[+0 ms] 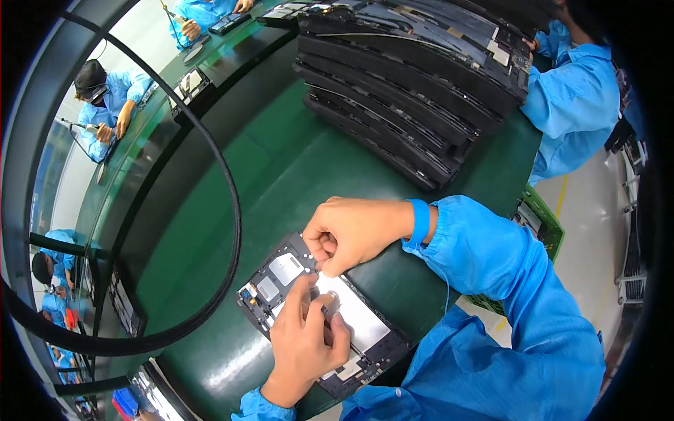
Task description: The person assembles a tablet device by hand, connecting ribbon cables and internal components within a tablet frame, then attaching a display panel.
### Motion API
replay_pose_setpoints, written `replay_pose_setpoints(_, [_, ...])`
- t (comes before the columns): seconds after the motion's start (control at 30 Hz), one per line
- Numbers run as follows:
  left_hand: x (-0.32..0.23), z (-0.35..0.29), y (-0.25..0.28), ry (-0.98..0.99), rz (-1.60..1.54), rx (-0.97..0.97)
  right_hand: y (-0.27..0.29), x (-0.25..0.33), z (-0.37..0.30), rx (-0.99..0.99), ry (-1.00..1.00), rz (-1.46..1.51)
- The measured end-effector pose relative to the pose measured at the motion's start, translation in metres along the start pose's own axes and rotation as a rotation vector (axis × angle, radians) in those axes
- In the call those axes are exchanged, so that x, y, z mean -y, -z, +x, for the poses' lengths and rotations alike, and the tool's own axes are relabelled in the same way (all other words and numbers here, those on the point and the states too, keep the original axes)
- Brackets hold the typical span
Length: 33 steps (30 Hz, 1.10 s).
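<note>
An opened black tablet frame [263,281] with a white panel [361,319] and small grey parts lies on the green belt [281,168] in front of me. My left hand [303,347] rests on its middle, thumb and fingers pinched around a small grey part beside the white panel. My right hand [351,231], with a blue band at the wrist, is curled over the frame's far edge, its fingertips pressing down on the frame where the panel begins. Both sleeves are blue. What lies under the fingertips is hidden.
A long leaning stack of black tablet frames [414,91] fills the belt farther along. A person in a blue coat [572,98] stands beside it at the right. Other workers in blue [105,105] sit across at the left. A green crate [544,224] stands off the belt's right edge.
</note>
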<state>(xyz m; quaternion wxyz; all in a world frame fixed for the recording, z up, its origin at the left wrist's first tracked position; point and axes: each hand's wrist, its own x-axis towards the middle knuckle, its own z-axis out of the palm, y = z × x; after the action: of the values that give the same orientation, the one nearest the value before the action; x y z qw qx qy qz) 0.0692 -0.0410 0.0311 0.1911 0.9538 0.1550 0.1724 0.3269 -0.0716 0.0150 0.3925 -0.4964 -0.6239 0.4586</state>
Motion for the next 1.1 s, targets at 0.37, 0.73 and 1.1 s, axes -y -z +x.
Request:
replay_pose_setpoints(0.37, [-0.001,0.012,0.002,-0.038,0.084,0.014,0.001,0.001,0.003,-0.059,-0.006,0.042])
replay_pose_setpoints(0.73, [0.001,0.007,0.001,-0.082,0.150,-0.041,-0.022,-0.017,0.018,-0.247,0.185,0.098])
replay_pose_setpoints(1.1, [-0.001,0.010,0.002,-0.018,0.144,-0.008,-0.028,-0.020,0.024,-0.308,0.234,0.034])
